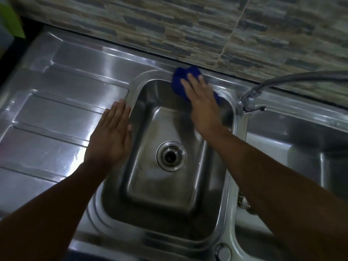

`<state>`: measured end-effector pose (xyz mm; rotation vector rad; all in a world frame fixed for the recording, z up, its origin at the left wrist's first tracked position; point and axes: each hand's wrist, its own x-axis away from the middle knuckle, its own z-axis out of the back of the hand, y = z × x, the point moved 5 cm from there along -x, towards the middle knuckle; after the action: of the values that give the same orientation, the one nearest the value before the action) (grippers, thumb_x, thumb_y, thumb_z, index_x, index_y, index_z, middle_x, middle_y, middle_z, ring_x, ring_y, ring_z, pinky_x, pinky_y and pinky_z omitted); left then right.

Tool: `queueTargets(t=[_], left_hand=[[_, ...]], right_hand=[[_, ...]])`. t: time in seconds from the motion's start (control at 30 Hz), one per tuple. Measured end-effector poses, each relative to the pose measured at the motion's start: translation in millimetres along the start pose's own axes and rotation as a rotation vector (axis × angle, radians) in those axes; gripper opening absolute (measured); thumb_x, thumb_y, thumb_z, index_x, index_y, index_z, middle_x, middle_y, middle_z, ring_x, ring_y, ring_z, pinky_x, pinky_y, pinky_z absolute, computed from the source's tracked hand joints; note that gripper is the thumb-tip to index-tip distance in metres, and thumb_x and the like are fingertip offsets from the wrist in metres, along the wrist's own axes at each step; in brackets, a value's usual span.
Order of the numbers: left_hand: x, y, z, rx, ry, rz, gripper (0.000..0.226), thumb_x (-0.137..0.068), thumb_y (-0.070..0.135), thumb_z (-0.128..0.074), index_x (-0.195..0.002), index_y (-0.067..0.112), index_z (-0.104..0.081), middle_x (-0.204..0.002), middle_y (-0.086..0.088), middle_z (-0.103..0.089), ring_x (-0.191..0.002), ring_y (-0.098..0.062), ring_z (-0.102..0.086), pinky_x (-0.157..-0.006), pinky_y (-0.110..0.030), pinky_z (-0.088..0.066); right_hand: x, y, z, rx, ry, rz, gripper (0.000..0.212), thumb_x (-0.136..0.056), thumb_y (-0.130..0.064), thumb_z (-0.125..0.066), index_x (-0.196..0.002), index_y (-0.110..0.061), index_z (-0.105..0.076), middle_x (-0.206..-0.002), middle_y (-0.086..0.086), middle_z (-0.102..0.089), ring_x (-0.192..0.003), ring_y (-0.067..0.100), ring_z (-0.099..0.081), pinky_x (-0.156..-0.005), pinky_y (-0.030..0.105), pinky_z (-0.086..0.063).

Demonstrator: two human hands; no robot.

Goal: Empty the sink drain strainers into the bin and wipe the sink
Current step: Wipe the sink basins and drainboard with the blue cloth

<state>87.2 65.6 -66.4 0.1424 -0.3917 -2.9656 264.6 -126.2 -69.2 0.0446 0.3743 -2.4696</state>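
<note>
Left hand [111,132]: released, palm down, fingers straight and close together; resting on the left rim of the basin where it meets the drainboard, thumb tip over the basin's edge.
Right hand [201,104]: flat and uncurled, fingers slightly spread; pressing the blue cloth against the back of the basin, grasping nothing.
Blue cloth [180,80]: bunched under the right fingers at the far rim of the left basin, lapping from the rim ledge down onto the rear wall; one corner showing beyond the wrist on the right.
Left basin [143,213]: stainless steel, rectangular with rounded corners, between the two forearms.
Drain [171,156]: round steel ring in the basin floor, dark at the centre.
Drainboard [56,102]: ribbed steel, left of the basin, glossy with reflections.
Faucet [250,98]: on the back ledge between the two basins, spout reaching off to the right.
Right basin [301,138]: beside the left one, partly out of view.
Perforated metal piece [244,203]: on the divider between the basins, mostly hidden behind the right forearm; cannot tell more.
Tiled wall [188,25]: stone-pattern tiles behind the sink.
</note>
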Motion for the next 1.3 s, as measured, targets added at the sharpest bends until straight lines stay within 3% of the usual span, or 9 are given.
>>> queueTargets(t=[0.13, 0.23, 0.47, 0.57, 0.77, 1.03, 1.2, 1.3], left_hand=[[0, 3, 1, 0.003, 0.012, 0.009, 0.056, -0.104, 0.027, -0.026, -0.151, -0.002, -0.033, -0.161, -0.019, -0.024, -0.153, -0.029, -0.019, -0.125, -0.047, -0.018], [0, 4, 1, 0.001, 0.014, 0.01, 0.056, -0.104, 0.028, -0.026, -0.152, -0.001, -0.032, -0.161, -0.018, -0.024, -0.153, -0.028, -0.018, -0.124, -0.047, -0.018], [1, 2, -1, 0.012, 0.012, -0.007, 0.058, -0.104, 0.031, -0.023, -0.152, -0.001, -0.031, -0.161, -0.019, -0.025, -0.153, -0.029, -0.019, -0.124, -0.049, -0.018], [0, 3, 1, 0.01, 0.003, 0.005, 0.058, -0.104, 0.03, -0.024, -0.152, -0.002, -0.031, -0.161, -0.02, -0.024, -0.153, -0.03, -0.019, -0.124, -0.049, -0.018], [1, 4, 2, 0.006, 0.007, 0.012, 0.059, -0.104, 0.031, -0.022, -0.152, -0.002, -0.031, -0.161, -0.02, -0.023, -0.153, -0.03, -0.018, -0.125, -0.048, -0.017], [1, 4, 2, 0.021, -0.009, 0.001, 0.058, -0.104, 0.03, -0.024, -0.152, -0.001, -0.031, -0.162, -0.019, -0.023, -0.153, -0.029, -0.017, -0.124, -0.049, -0.018], [1, 7, 5, 0.022, 0.011, 0.003, 0.059, -0.103, 0.03, -0.022, -0.151, -0.003, -0.033, -0.16, -0.02, -0.026, -0.152, -0.031, -0.021, -0.123, -0.049, -0.02], [1, 6, 6, 0.05, 0.0, 0.009, 0.06, -0.102, 0.031, -0.021, -0.152, -0.002, -0.031, -0.161, -0.019, -0.024, -0.153, -0.029, -0.018, -0.125, -0.047, -0.016]], right_hand=[[39, 35, 9, 0.113, 0.009, -0.263, 0.091, -0.086, 0.011, -0.058, -0.159, -0.02, -0.013, -0.167, 0.006, -0.006, -0.154, 0.033, -0.004, -0.124, 0.051, -0.019], [27, 22, 4, 0.095, -0.013, -0.339, 0.086, -0.088, 0.009, -0.055, -0.159, -0.014, -0.013, -0.167, 0.013, 0.0, -0.153, 0.04, 0.003, -0.124, 0.056, -0.009], [23, 34, 10, 0.269, -0.105, -0.178, 0.075, -0.095, 0.001, -0.049, -0.158, -0.004, -0.009, -0.166, 0.019, 0.002, -0.152, 0.041, 0.002, -0.125, 0.052, -0.002], [31, 38, 13, 0.306, -0.188, -0.308, 0.061, -0.103, -0.006, -0.036, -0.155, 0.003, -0.005, -0.161, 0.033, -0.002, -0.149, 0.051, -0.006, -0.124, 0.055, -0.011], [21, 33, 12, 0.371, -0.282, -0.402, 0.065, -0.102, -0.006, -0.045, -0.151, 0.012, -0.007, -0.153, 0.045, -0.012, -0.143, 0.059, -0.017, -0.119, 0.058, -0.024], [33, 35, 7, 0.436, -0.278, -0.331, 0.059, -0.101, -0.003, -0.046, -0.149, 0.011, -0.014, -0.151, 0.045, -0.017, -0.138, 0.063, -0.025, -0.112, 0.062, -0.034], [42, 30, 4, 0.356, -0.256, -0.317, 0.069, -0.098, -0.001, -0.05, -0.153, 0.009, -0.009, -0.156, 0.042, -0.007, -0.144, 0.058, -0.012, -0.12, 0.061, -0.019], [28, 20, 7, 0.072, -0.156, -0.254, 0.085, -0.088, 0.006, -0.055, -0.156, 0.004, -0.004, -0.163, 0.027, -0.004, -0.151, 0.044, -0.002, -0.125, 0.051, -0.01]])
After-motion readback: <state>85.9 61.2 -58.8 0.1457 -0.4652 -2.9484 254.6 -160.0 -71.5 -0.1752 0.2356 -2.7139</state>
